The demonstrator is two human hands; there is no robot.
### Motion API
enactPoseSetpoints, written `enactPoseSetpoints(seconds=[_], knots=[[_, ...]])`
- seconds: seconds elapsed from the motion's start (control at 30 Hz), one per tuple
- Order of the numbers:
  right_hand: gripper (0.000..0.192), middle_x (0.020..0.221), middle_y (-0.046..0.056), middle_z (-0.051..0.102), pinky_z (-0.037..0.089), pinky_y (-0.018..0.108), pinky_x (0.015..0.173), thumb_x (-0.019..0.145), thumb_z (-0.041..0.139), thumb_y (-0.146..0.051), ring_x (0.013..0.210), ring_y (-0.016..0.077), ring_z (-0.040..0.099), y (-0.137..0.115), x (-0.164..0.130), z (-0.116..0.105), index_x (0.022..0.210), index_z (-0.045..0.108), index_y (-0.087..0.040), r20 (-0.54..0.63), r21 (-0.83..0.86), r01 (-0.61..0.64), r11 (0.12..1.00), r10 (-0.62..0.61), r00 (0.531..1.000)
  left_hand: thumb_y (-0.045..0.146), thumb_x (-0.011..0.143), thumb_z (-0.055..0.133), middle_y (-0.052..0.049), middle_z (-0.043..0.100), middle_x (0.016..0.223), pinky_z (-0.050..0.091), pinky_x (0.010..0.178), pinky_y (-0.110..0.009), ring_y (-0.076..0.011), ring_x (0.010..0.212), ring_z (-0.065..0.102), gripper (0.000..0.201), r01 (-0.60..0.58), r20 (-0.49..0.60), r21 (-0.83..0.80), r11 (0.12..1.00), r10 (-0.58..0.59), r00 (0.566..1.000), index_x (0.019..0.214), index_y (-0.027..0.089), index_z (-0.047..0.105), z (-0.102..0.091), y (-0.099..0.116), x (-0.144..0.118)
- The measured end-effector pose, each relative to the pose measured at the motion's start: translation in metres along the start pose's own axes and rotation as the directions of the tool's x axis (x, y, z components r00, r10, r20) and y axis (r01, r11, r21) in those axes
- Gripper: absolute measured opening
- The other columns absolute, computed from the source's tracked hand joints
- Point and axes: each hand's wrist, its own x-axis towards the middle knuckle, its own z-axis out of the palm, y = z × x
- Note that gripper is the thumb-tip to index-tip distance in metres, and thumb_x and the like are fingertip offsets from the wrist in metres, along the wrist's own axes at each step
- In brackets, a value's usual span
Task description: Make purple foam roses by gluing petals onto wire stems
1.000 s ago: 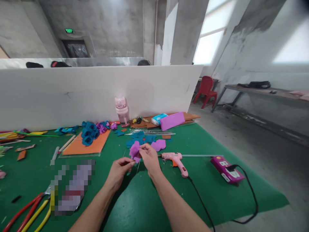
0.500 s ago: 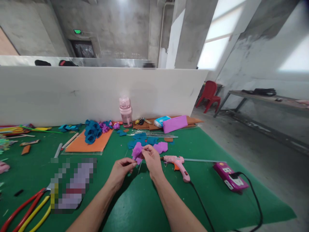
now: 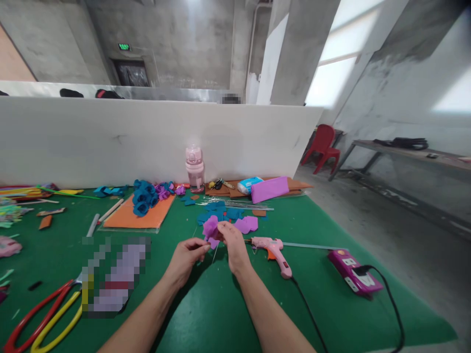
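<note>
A purple crepe-paper flower (image 3: 211,227) is held up between my two hands above the green table. My left hand (image 3: 189,255) is closed in a pinch at the flower's lower end, where a thin wire seems to be; the fingertips partly hide it. With thumb and fingers together, my right hand (image 3: 231,242) grips the petals from the right side. Just beyond lie loose purple paper petals (image 3: 247,224) and blue paper pieces (image 3: 217,211). A pink glue gun (image 3: 272,247) rests right of my right hand, its nozzle close to the wrist.
A purple power strip (image 3: 355,274) with a black cord lies at right. Red- and yellow-handled tools (image 3: 55,309) occupy the left front. Blue paper roses (image 3: 143,196) sit on an orange sheet (image 3: 127,218). A pink bottle (image 3: 195,169) stands against the white partition (image 3: 154,137).
The camera view has shifted slightly, moving the scene a little to the right. Both hands stay on the purple flower, which has turned slightly so its petals face more toward me.
</note>
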Motion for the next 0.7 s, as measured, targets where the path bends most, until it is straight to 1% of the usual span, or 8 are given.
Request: enactPoseSetpoints(seconds=[0.13, 0.23, 0.37, 0.47, 0.6, 0.7], knots=[[0.021, 0.069, -0.001, 0.061, 0.041, 0.024, 0.064, 0.073, 0.055, -0.041, 0.064, 0.0127, 0.054, 0.005, 0.001, -0.002, 0.076, 0.057, -0.02, 0.073, 0.087, -0.078, 0.993, 0.072, 0.995, 0.029, 0.055, 0.078, 0.002, 0.056, 0.053, 0.032, 0.047, -0.019, -0.0062, 0.046, 0.043, 0.022, 0.005, -0.005, -0.019, 1.0, -0.005, 1.0, 0.067, 0.013, 0.068, -0.001, -0.002, 0.001], [0.024, 0.073, -0.001, 0.063, 0.042, 0.025, 0.065, 0.072, 0.057, -0.041, 0.067, 0.0138, 0.057, 0.006, 0.0, -0.002, 0.083, 0.058, -0.02, 0.093, 0.119, -0.126, 0.985, 0.115, 0.989, 0.029, 0.056, 0.077, 0.002, 0.056, 0.054, 0.034, 0.047, -0.02, -0.0065, 0.046, 0.044, 0.022, -0.005, -0.015, -0.018, 1.0, 0.005, 1.0, 0.067, 0.013, 0.068, -0.001, -0.004, 0.002], [0.019, 0.072, -0.001, 0.064, 0.044, 0.025, 0.065, 0.069, 0.058, -0.034, 0.066, 0.0138, 0.059, 0.007, -0.001, 0.001, 0.083, 0.059, -0.02, 0.121, 0.131, -0.143, 0.981, 0.127, 0.984, 0.03, 0.055, 0.078, 0.001, 0.057, 0.054, 0.033, 0.046, -0.02, -0.0067, 0.046, 0.044, 0.023, -0.005, -0.037, -0.022, 1.0, 0.004, 0.999, 0.067, 0.013, 0.068, 0.0, -0.003, 0.001], [0.019, 0.072, -0.002, 0.065, 0.044, 0.024, 0.064, 0.063, 0.062, -0.024, 0.065, 0.0133, 0.059, 0.01, -0.001, 0.004, 0.082, 0.059, -0.02, 0.123, 0.162, -0.121, 0.979, 0.102, 0.987, 0.029, 0.054, 0.078, 0.001, 0.059, 0.056, 0.033, 0.046, -0.02, -0.0061, 0.046, 0.044, 0.023, -0.011, -0.046, -0.049, 0.999, 0.009, 0.999, 0.067, 0.013, 0.068, 0.0, -0.001, 0.001], [0.03, 0.081, 0.001, 0.067, 0.045, 0.026, 0.074, 0.059, 0.066, -0.016, 0.076, 0.0142, 0.061, 0.015, -0.001, 0.007, 0.088, 0.059, -0.019, 0.153, 0.152, -0.035, 0.988, 0.012, 0.988, 0.028, 0.054, 0.078, 0.001, 0.058, 0.056, 0.034, 0.046, -0.019, -0.0052, 0.045, 0.044, 0.022, -0.008, -0.049, -0.112, 0.994, 0.003, 0.999, 0.066, 0.013, 0.068, 0.001, -0.001, 0.001], [0.031, 0.087, 0.002, 0.067, 0.045, 0.028, 0.079, 0.061, 0.066, -0.016, 0.081, 0.0151, 0.062, 0.019, -0.002, 0.009, 0.091, 0.058, -0.019, 0.141, 0.13, -0.009, 0.991, -0.01, 0.99, 0.026, 0.055, 0.077, 0.001, 0.057, 0.055, 0.035, 0.046, -0.019, -0.0053, 0.045, 0.045, 0.021, -0.01, -0.044, -0.145, 0.989, 0.004, 0.999, 0.066, 0.012, 0.067, 0.002, -0.002, 0.001]])
